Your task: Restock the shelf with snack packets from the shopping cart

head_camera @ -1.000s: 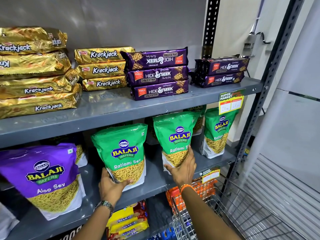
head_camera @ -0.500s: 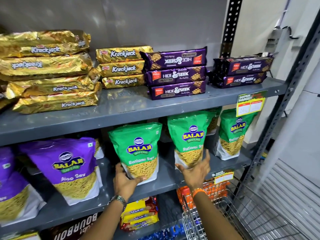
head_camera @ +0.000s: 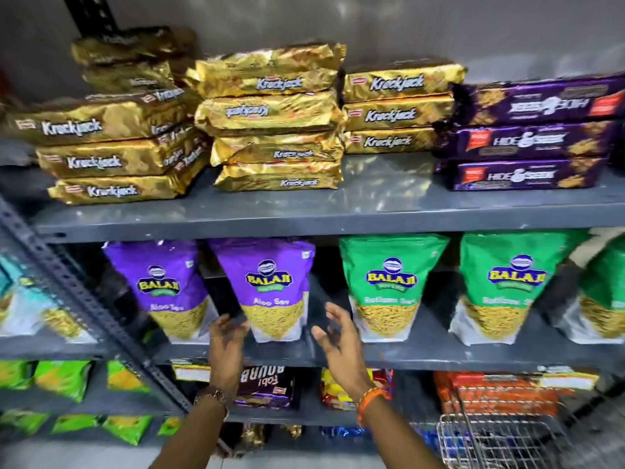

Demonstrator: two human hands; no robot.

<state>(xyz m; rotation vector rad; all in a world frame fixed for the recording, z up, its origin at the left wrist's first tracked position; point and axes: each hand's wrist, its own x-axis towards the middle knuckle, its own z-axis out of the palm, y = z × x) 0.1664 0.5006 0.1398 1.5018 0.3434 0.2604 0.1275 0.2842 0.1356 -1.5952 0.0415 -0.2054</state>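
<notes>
On the middle shelf [head_camera: 439, 353] stand purple Balaji Aloo Sev packets and green Balaji Ratlami Sev packets. My left hand [head_camera: 227, 346] hovers at the lower left of the right-hand purple packet [head_camera: 270, 292], fingers apart and empty. My right hand [head_camera: 336, 340] is raised on that packet's other side, in the gap between it and the nearest green packet [head_camera: 389, 289], also empty with fingers spread. Neither hand touches a packet. A corner of the wire shopping cart [head_camera: 490, 441] shows at the bottom right.
The top shelf [head_camera: 304, 214] carries stacks of gold Krackjack packs [head_camera: 274, 116] and purple Hide & Seek packs [head_camera: 527, 140]. Biscuit packs [head_camera: 267, 387] fill the lower shelf. A perforated grey upright [head_camera: 88, 306] divides off a left bay with green packets [head_camera: 61, 377].
My view has swung left along the shelf. Both hands have left the green Ratlami Sev packets and now hover open on either side of a purple Aloo Sev packet.
</notes>
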